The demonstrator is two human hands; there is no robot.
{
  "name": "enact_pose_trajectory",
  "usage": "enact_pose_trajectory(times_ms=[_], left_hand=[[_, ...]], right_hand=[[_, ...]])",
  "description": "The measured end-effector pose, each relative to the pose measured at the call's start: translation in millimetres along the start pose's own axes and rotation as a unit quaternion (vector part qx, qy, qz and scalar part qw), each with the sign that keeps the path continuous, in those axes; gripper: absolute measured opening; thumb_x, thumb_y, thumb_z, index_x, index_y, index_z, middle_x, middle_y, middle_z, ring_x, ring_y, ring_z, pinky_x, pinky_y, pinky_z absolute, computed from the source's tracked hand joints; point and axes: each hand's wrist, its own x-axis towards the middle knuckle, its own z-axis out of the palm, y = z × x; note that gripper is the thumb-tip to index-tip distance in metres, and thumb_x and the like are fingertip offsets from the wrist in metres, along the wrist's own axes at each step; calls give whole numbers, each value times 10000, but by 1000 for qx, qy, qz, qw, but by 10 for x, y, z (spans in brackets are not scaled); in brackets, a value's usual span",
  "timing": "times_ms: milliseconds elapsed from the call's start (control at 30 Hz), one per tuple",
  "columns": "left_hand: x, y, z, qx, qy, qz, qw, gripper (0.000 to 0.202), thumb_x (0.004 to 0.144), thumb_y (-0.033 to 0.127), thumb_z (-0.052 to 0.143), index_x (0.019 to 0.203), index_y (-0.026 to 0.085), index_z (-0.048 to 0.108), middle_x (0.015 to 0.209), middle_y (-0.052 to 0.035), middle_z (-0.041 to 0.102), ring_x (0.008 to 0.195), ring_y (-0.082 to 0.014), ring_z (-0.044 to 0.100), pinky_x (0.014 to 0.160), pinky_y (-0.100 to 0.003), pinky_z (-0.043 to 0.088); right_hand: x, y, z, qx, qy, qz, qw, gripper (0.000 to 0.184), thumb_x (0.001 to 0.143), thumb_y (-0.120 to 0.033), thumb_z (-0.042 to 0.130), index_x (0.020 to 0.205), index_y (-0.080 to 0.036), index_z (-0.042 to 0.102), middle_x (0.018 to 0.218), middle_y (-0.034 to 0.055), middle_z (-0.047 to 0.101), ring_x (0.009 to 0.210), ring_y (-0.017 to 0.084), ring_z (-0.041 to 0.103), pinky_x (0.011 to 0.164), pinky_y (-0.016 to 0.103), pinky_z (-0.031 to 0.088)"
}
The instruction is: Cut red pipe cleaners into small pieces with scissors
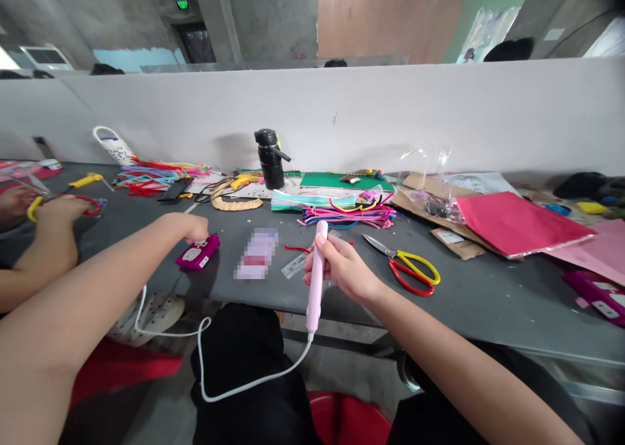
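Note:
My right hand [344, 266] is closed around a slim pink hair straightener [316, 295], held upright in front of the table edge. From its lower end a white cord [244, 388] loops down over my lap and off to the left. My left hand [193, 227] reaches across to a purple block with white panels [199, 255]; its fingers are curled at the block's top, and the fingertips are hidden. Between my hands lies a flat pixelated thing [258, 255]. A clear ruler [294, 267] and a red pipe cleaner [297, 248] are just behind my right hand.
Red-and-yellow-handled scissors [407, 263] lie right of my right hand. Behind are pipe cleaner bundles [346, 216], a black bottle [270, 159] and a white partition [312, 113]. Red sheets [522, 222] lie at right. A co-worker's hands [61, 214] hold scissors at left.

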Motion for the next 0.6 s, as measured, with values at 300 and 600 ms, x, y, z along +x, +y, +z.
enact_pose_trajectory(times_ms=[300,600], left_hand=[[-95,-57,98,213,-148,-26,965,241,799,229,666,616,74,648,554,-62,611,794,-253,649,782,-382,492],[-213,-113,141,141,-36,-8,989,298,909,334,587,1129,133,607,1115,-86,629,963,-204,627,830,-411,533]], right_hand=[[-79,24,-17,-1,11,7,1000,378,852,-580,590,894,-214,504,753,28,690,613,208,696,581,327,566],[-101,-6,24,17,14,18,1000,375,872,-573,574,908,-205,509,775,44,706,684,215,720,685,371,593]])
